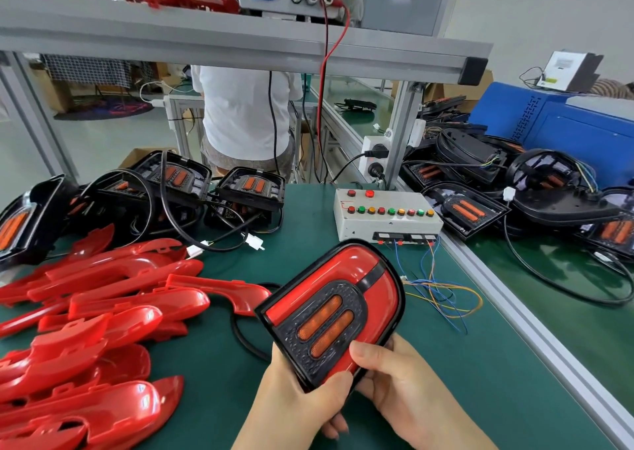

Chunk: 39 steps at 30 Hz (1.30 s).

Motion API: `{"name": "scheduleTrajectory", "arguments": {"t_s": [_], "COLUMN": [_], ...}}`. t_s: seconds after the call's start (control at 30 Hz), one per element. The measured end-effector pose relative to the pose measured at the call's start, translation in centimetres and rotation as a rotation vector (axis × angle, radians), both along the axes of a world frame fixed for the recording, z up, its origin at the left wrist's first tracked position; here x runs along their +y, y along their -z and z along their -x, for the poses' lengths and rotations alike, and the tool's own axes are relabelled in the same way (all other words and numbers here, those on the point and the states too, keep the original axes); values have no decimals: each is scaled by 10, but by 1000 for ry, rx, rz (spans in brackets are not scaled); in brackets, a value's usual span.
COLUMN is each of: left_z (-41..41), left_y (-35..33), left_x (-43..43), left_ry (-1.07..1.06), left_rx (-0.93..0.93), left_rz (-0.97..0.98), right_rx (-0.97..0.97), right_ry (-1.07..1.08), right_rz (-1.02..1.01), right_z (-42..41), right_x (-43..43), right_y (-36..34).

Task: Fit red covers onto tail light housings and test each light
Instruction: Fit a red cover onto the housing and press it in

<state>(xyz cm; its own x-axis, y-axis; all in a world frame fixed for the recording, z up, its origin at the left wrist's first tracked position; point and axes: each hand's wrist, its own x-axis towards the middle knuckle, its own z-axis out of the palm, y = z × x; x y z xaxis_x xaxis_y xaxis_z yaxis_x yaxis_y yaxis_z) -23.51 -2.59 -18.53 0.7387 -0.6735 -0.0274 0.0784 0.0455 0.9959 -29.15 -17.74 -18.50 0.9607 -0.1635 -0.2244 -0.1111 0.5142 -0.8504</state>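
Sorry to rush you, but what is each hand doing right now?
Left hand: holds the near end of the tail light.
Right hand: holds the same tail light, thumb on its face.

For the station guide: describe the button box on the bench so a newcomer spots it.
Find the green bench mat and follow its right edge back to the grey aluminium upright post. At the post's foot sits the off-white rectangular button box. Only it carries rows of small red, green and yellow round buttons; its neighbours are black tail light housings.
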Motion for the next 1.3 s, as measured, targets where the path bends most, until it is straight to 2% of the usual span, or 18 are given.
{"name": "scheduleTrajectory", "arguments": {"t_s": [0.1,0.23,0.37,0.43,0.57,0.7,0.8,0.87,0.93,1.07,1.13,1.23,1.3], "left_z": [-2,-10,-26,-32,-18,-1,0,0,2,7,9,11,13], "left_y": [4,3,-9,-12,-9,-3,-3,-5,-8,-12,-13,-8,-5], "left_x": [-1,0,11,12,1,-16,-21,-20,-20,-23,-24,-26,-28], "left_ry": [31,200,306,290,315,241,172,162,177,59,-2,-87,-128], "left_rx": [15,-55,-92,-13,103,314,377,381,339,86,-14,-142,-215], "left_rz": [-31,-45,-291,-309,-237,0,121,133,83,-95,-189,-339,-350], "right_rx": [23,29,82,97,92,61,42,75,178,319,349,355,302], "right_ry": [-44,-64,-1,23,43,77,116,268,392,389,386,400,482], "right_rz": [27,52,45,14,28,41,58,144,349,944,1130,1141,1125], "right_z": [-1,5,15,18,15,9,3,-5,-15,-32,-37,-44,-49], "right_x": [-8,-22,-35,-37,-34,-28,-28,-38,-51,-61,-58,-54,-49], "right_y": [-4,-11,-12,-12,-12,-10,-16,-25,-34,-43,-41,-35,-33]}}
